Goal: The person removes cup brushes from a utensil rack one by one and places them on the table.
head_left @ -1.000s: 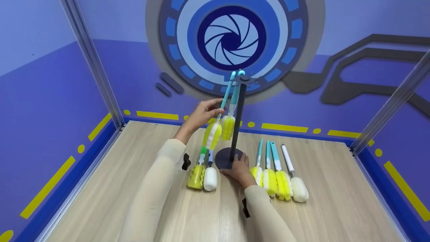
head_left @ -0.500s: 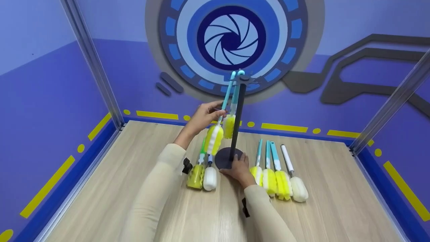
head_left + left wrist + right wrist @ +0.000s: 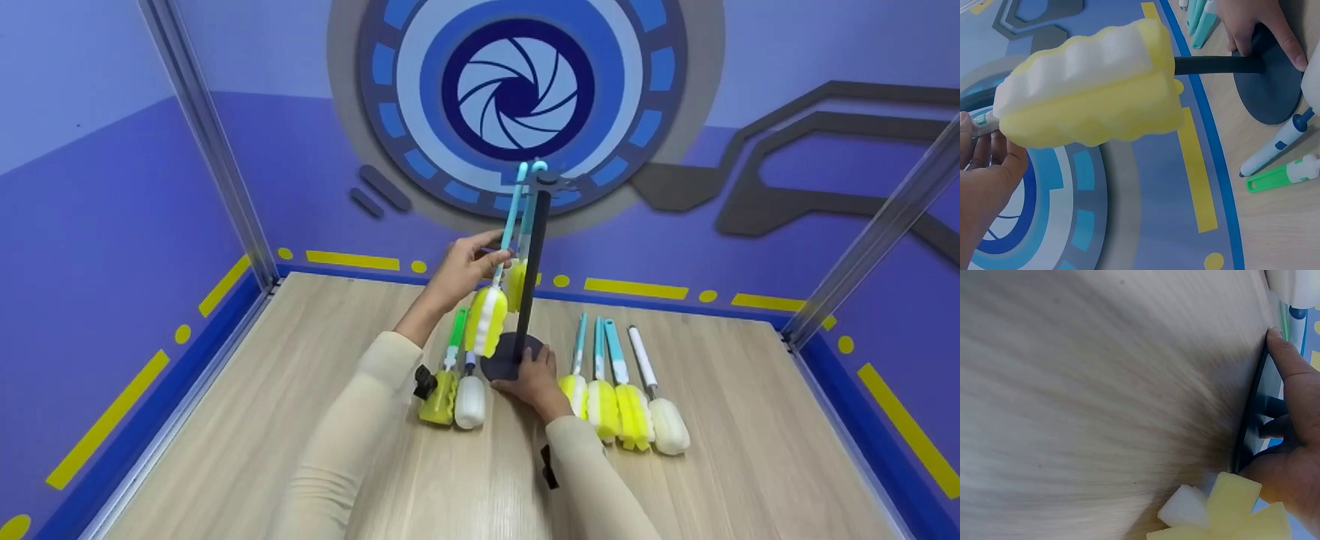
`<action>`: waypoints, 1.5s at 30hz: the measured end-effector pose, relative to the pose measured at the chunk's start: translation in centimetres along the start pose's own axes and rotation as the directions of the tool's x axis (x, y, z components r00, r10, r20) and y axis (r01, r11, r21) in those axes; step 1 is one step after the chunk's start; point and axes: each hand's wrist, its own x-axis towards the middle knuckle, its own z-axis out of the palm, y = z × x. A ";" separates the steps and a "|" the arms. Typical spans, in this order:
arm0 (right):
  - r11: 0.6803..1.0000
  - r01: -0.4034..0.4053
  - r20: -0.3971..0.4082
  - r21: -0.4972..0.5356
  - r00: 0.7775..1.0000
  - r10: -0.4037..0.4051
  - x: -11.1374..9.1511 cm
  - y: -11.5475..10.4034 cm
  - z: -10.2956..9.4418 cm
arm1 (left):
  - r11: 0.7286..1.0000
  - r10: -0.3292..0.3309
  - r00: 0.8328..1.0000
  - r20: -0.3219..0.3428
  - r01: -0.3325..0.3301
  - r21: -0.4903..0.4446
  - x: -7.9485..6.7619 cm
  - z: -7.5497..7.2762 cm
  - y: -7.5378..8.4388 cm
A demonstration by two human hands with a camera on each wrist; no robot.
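My left hand (image 3: 459, 274) pinches the pale blue handle of a bottle brush (image 3: 487, 322) with a yellow and white sponge head. The sponge hangs down, its handle top beside the top of a dark stand (image 3: 533, 262); whether it is hooked there I cannot tell. In the left wrist view the sponge (image 3: 1095, 84) covers part of the stand's post. A second blue-handled brush (image 3: 516, 285) hangs from the stand, partly hidden. My right hand (image 3: 538, 382) rests with spread fingers on the round base (image 3: 499, 356); its thumb (image 3: 1286, 354) lies at the rim in the right wrist view.
Left of the base lie a green-handled brush (image 3: 439, 397) and a white sponge brush (image 3: 470, 401). To the right, several brushes lie side by side, including a yellow one (image 3: 634, 416) and a white-handled one (image 3: 667, 426). A blue patterned wall (image 3: 285, 165) closes the back.
My left hand has moved slightly right and down with the brush, whose sponge now covers more of the hanging brush behind. The right hand stays on the base.
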 end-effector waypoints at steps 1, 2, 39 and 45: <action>1.000 0.001 -0.001 -0.003 1.000 -0.001 0.0 0.0 0.0 | 1.000 0.000 1.000 0.000 0.000 -0.002 0.0 0.1 0.0; 1.000 0.003 -0.005 -0.005 1.000 -0.003 0.0 0.0 0.0 | 1.000 0.001 1.000 0.001 -0.001 -0.005 0.0 0.1 0.1; 1.000 0.020 -0.026 -0.013 0.999 -0.020 -0.2 0.0 0.1 | 0.997 -0.020 0.995 -0.096 0.013 -0.073 -0.7 -0.8 -0.2; 0.999 0.015 -0.021 -0.029 1.000 -0.016 -0.1 0.0 0.1 | 0.997 -0.056 0.993 -0.099 0.050 -0.062 -1.5 -0.8 -1.2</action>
